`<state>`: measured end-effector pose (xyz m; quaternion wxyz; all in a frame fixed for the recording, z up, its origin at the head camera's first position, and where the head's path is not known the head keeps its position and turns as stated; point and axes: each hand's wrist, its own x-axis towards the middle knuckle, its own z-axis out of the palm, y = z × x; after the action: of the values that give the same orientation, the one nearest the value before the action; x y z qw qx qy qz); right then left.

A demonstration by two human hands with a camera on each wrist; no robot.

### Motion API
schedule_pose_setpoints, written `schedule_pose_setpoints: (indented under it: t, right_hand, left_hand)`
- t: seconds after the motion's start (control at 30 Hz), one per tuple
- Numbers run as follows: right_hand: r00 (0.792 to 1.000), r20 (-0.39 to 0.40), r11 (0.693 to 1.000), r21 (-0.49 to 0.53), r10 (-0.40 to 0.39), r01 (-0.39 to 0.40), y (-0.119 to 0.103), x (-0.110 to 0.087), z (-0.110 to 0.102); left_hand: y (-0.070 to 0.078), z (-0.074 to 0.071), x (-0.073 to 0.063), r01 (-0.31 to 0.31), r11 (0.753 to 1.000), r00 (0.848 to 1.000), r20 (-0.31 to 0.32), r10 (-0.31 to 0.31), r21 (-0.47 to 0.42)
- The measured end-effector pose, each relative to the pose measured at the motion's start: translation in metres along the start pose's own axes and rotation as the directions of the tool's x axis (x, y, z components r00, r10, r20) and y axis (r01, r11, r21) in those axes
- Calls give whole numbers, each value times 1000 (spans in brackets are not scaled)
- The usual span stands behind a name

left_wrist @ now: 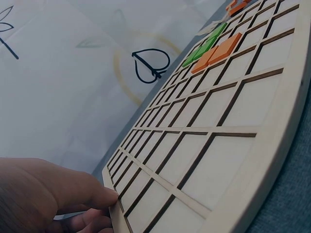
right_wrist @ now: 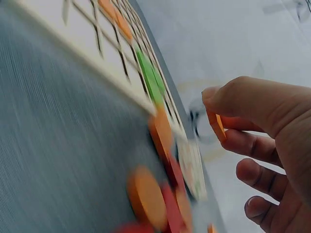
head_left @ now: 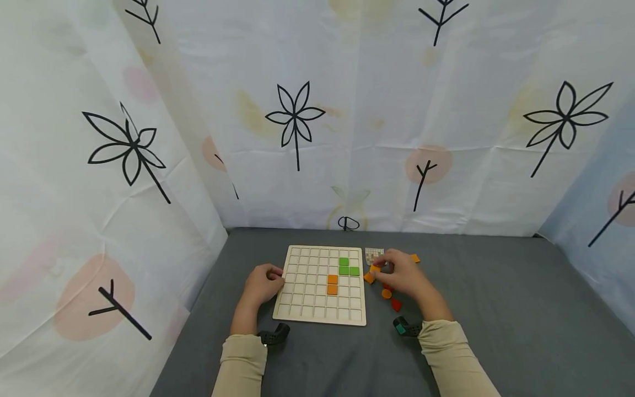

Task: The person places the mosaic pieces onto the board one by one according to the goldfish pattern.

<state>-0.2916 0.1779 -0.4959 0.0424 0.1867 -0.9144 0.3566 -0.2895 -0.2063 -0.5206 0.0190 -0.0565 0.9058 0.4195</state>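
A pale wooden grid board (head_left: 305, 295) lies on the grey table. My left hand (head_left: 263, 284) grips its left edge; in the left wrist view, a fingertip (left_wrist: 111, 198) rests on the rim with the other fingers curled beside it. Thumb and fingers of my right hand (head_left: 404, 273) pinch a thin orange tile (right_wrist: 216, 125), raised above loose pieces just right of the board. Several green tiles (head_left: 344, 270) and two orange tiles (head_left: 332, 284) sit in the board's cells, right of its middle.
Beside the board's right edge lie a round orange piece (head_left: 386, 294), a red piece (head_left: 396, 305) and others partly hidden by my right hand. A small patterned card (head_left: 373, 254) lies behind them. Another orange piece (head_left: 415, 258) is farther right. A printed curtain (head_left: 377, 187) hangs behind the table.
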Motion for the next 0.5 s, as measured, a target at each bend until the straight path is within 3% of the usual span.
schedule_pose_setpoints:
  t: [0.23, 0.4, 0.5]
  right_hand:
    - [977, 85, 981, -2, -193, 194, -39, 7, 37]
    - [956, 175, 972, 47, -235, 231, -57, 5, 58]
    - [947, 189, 966, 31, -258, 256, -61, 3, 68]
  left_hand:
    - [-1, 0, -1, 2, 1000, 1000, -1, -2, 7]
    - [-1, -1, 0, 1, 1000, 1000, 1, -1, 8]
    - [-1, -1, 0, 2, 1000, 1000, 5, -2, 7]
